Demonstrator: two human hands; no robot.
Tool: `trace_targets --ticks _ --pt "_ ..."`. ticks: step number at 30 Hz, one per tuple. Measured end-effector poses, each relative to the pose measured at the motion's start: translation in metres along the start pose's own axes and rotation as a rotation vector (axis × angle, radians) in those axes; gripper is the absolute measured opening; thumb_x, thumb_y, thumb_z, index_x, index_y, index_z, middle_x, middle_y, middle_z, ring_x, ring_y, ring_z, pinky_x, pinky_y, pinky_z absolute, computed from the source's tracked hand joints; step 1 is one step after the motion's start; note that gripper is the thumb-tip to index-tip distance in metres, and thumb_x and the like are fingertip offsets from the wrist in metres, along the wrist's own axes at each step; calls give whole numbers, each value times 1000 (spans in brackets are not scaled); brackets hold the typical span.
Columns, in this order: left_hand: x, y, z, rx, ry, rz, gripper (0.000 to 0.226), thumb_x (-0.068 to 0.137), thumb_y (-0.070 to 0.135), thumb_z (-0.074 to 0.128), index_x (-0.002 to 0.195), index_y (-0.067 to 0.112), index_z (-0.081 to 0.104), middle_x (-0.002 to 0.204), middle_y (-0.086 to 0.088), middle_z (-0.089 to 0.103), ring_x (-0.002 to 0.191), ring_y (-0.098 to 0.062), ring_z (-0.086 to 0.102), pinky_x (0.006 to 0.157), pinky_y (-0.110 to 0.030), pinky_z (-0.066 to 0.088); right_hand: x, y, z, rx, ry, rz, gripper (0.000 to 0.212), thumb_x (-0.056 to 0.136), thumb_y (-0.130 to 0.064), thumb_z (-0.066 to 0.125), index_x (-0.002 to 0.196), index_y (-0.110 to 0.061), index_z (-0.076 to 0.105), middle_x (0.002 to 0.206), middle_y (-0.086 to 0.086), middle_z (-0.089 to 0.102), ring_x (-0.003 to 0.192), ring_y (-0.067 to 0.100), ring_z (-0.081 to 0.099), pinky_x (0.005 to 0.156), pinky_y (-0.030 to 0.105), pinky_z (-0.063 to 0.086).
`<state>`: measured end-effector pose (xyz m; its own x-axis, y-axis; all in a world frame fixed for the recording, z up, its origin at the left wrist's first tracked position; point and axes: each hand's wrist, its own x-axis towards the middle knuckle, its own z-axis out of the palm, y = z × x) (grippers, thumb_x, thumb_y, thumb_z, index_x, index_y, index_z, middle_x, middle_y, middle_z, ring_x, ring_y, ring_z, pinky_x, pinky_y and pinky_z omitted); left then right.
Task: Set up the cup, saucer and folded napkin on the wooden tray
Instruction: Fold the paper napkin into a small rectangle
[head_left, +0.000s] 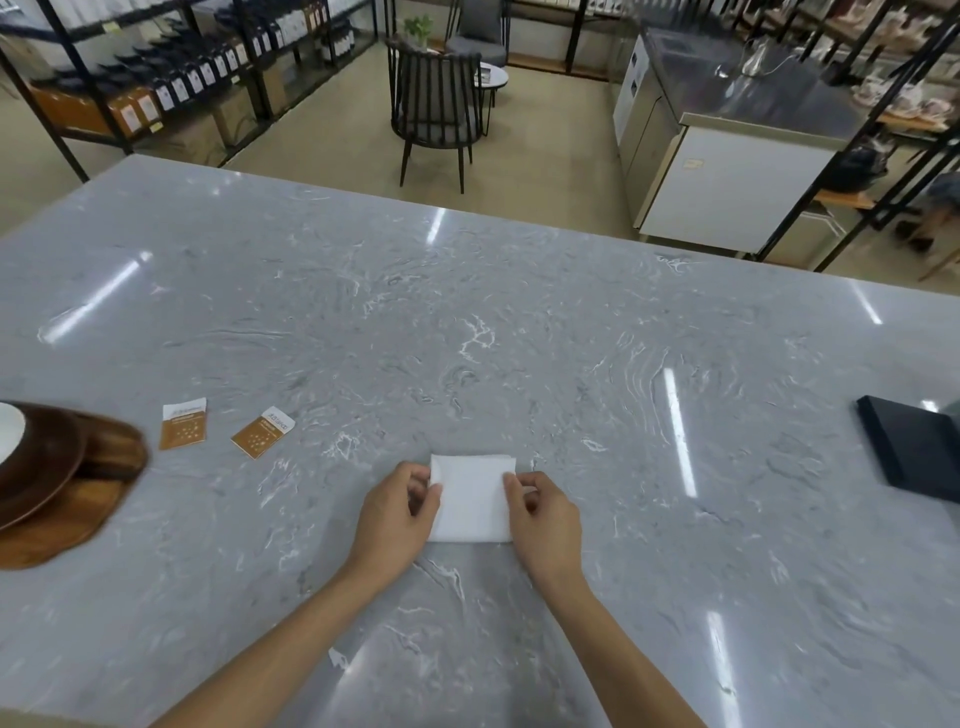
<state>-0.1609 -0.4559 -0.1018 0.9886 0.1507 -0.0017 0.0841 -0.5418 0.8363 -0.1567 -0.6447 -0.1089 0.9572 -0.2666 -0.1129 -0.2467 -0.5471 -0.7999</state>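
A white napkin (471, 499), folded into a rough square, lies flat on the grey marble table in front of me. My left hand (396, 514) pinches its left edge and my right hand (545, 519) pinches its right edge. At the far left edge of the view sits the wooden tray (62, 525), with a dark brown saucer (39, 467) on it. A white rounded piece, perhaps the cup (9, 428), shows on the saucer, mostly cut off by the frame.
Two orange and white sachets (183, 424) (264, 432) lie between the tray and the napkin. A dark flat box (914, 454) rests at the table's right edge. Beyond the table stand a black chair (435, 109), shelves and a steel counter.
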Motion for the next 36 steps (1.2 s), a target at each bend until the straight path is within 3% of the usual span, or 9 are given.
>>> trace_targets --ticks 6,9,11,15,20,24,28,32,36 --pt "-1 2 -1 146 6 54 24 92 20 67 114 12 60 100 -3 63 84 -23 65 76 -42 56 -2 -8 -2 -127 56 -62 31 103 -44 52 118 -20 63 100 -7 72 89 17 72 71 34 56" --pt "-6 6 4 419 38 334 37 92 25 56 128 14 57 125 -6 56 108 -23 60 72 -34 58 -13 -6 1 -297 113 -333 41 105 -38 51 140 -18 53 137 2 60 120 20 60 89 37 56" --pt "-6 9 11 523 -28 474 46 98 31 45 139 13 54 144 -7 52 130 -23 53 93 -34 57 -16 -1 5 -408 50 -521 46 105 -32 48 148 -14 49 154 8 50 138 24 50 107 40 50" --pt "-4 -5 23 752 -259 450 66 104 43 15 161 10 17 170 -3 9 158 -23 5 129 -43 6 -7 17 7 -585 -106 -602 56 109 -36 36 161 -16 30 171 2 14 159 22 12 126 45 25" --pt "1 -20 14 710 -364 506 76 102 58 20 162 13 5 170 1 -8 157 -16 -11 126 -39 -1 -1 28 4 -611 -134 -670 67 107 -49 29 164 -16 18 173 -4 6 160 18 2 128 42 15" --pt "-3 -29 -13 735 -362 652 83 98 65 39 159 10 26 169 -4 14 158 -22 11 126 -37 12 11 34 -17 -571 -236 -880 77 103 -59 43 162 -13 23 173 -3 13 160 18 6 129 38 11" --pt "-3 -24 -23 875 -257 841 68 89 59 61 133 8 64 136 -15 64 123 -31 63 101 -37 55 28 33 -37 -630 -380 -1031 71 101 -54 53 155 -9 42 166 3 34 154 21 32 118 43 41" --pt "-3 -22 -17 828 -169 948 44 89 40 69 117 7 73 116 -14 72 104 -29 71 84 -35 61 38 30 -39 -681 -289 -1206 49 100 -46 58 133 -11 67 142 11 65 132 28 62 94 41 61" --pt "-7 -21 -17 689 -153 858 39 85 29 66 117 8 71 121 -13 70 110 -27 69 90 -32 59 37 28 -34 -625 -185 -1264 35 100 -39 59 117 -12 75 123 7 74 121 25 69 82 38 64"
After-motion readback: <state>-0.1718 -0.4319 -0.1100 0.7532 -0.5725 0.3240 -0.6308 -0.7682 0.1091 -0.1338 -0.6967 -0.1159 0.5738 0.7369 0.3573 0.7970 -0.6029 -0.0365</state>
